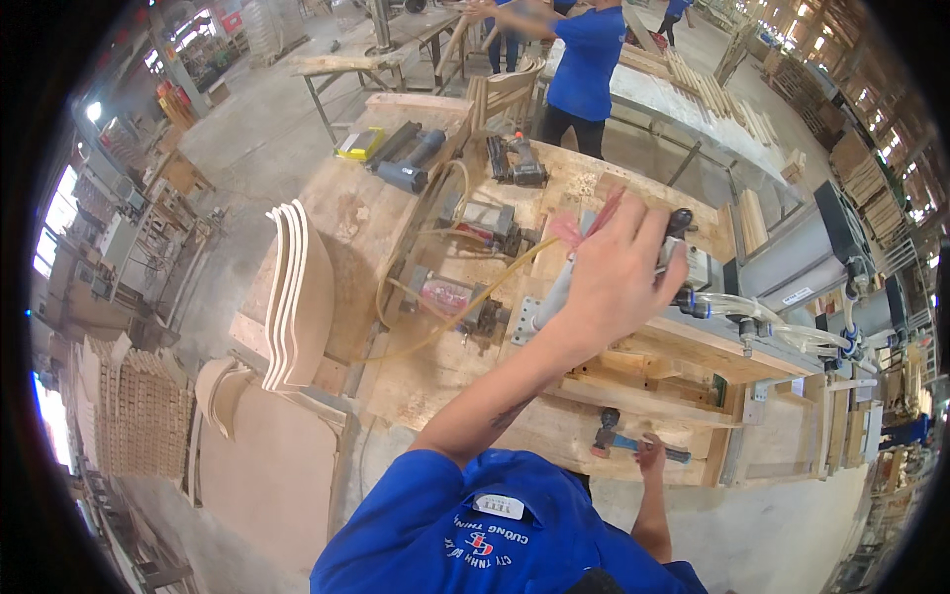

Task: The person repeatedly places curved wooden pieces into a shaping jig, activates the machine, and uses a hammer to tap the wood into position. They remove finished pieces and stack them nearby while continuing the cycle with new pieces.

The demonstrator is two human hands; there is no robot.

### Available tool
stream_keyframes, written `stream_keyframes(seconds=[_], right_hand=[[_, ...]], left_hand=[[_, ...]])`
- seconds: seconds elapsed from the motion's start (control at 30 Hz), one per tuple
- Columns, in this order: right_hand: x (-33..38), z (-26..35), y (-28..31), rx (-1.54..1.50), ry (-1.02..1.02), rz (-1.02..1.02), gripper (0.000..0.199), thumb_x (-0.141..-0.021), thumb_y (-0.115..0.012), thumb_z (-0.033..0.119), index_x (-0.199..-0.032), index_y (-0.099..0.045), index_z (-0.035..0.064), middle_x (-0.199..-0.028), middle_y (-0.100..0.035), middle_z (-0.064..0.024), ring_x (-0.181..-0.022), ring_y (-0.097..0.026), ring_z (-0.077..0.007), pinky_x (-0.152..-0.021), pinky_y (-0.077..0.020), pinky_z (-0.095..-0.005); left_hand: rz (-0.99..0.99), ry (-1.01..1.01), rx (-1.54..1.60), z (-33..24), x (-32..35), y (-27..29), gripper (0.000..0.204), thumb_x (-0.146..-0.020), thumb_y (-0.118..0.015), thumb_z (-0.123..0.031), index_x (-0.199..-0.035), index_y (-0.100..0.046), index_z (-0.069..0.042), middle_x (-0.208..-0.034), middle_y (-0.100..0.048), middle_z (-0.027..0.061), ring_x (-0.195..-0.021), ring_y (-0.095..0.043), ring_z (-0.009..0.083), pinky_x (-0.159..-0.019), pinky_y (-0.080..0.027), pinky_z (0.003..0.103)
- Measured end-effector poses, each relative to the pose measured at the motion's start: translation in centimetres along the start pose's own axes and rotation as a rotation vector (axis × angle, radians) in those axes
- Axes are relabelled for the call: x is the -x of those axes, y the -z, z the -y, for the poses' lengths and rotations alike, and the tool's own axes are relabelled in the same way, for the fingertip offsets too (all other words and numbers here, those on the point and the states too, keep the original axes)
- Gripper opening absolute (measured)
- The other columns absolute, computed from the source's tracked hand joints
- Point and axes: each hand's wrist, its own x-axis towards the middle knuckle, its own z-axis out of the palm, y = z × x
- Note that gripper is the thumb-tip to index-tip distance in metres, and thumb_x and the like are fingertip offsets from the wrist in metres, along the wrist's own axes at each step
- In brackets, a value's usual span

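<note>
My left hand reaches over the bench, fingers bent around a grey valve that has a black-knobbed lever. Pink wrapping is tied around a grey post beside this hand, and the hand covers part of the valve. Lower right, my right hand is closed on the blue handle of a hammer. The hammer's dark head points left, low over the near side of the bench. Wooden pieces of a frame or jig lie between my two hands.
Two air cylinders stand left of my forearm, with a yellow hose across them. Nail guns lie farther back. Curved plywood pieces stand at left. A large cylinder with hoses sits right. A co-worker stands beyond the bench.
</note>
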Motion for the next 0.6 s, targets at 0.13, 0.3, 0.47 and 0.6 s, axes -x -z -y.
stream_keyframes(seconds=[0.13,0.3,0.47,0.6], right_hand=[[1.0,-1.2,-3.1,0.487,0.274,-0.204,0.024,-0.084,-0.066,0.014,-0.106,-0.065,0.0053,-0.094,-0.065,-0.0185,-0.089,-0.059,-0.0316,-0.082,-0.0461,-0.0423],[1.6,-0.2,-4.7,0.663,0.482,-0.208,0.022,-0.082,-0.069,0.016,-0.101,-0.067,0.0046,-0.102,-0.067,-0.0177,-0.096,-0.058,-0.0375,-0.091,-0.0414,-0.0448],[-0.1,2.2,-7.9,0.265,-0.079,-0.05,0.024,-0.081,-0.069,0.019,-0.099,-0.068,0.0022,-0.1,-0.066,-0.0213,-0.093,-0.062,-0.0364,-0.085,-0.048,-0.0436],[-0.8,-2.4,-2.7,0.479,0.399,-0.181,0.019,-0.086,-0.064,0.012,-0.101,-0.062,0.0005,-0.075,-0.063,-0.011,-0.049,-0.055,-0.0162,-0.042,-0.044,-0.0299]], left_hand=[[-0.04,-0.077,0.026,0.7,0.8,0.2,0.041,-0.078,-0.069,-0.015,-0.114,-0.058,0.0,-0.101,-0.057,0.0169,-0.098,-0.058,0.0342,-0.079,-0.047,0.038],[0.02,-0.169,0.016,1.3,6.8,3.8,0.033,-0.073,-0.07,-0.01,-0.106,-0.065,-0.011,-0.106,-0.058,0.0103,-0.098,-0.054,0.0292,-0.085,-0.041,0.042],[-0.02,0.131,-0.396,8.0,14.2,11.2,0.023,-0.074,-0.07,-0.012,-0.097,-0.068,-0.011,-0.113,-0.06,0.01,-0.105,-0.053,0.0315,-0.091,-0.038,0.045],[-0.169,0.362,-0.726,17.3,16.6,20.9,0.024,-0.081,-0.065,-0.014,-0.104,-0.065,-0.008,-0.113,-0.059,0.014,-0.111,-0.051,0.0335,-0.093,-0.038,0.047]])
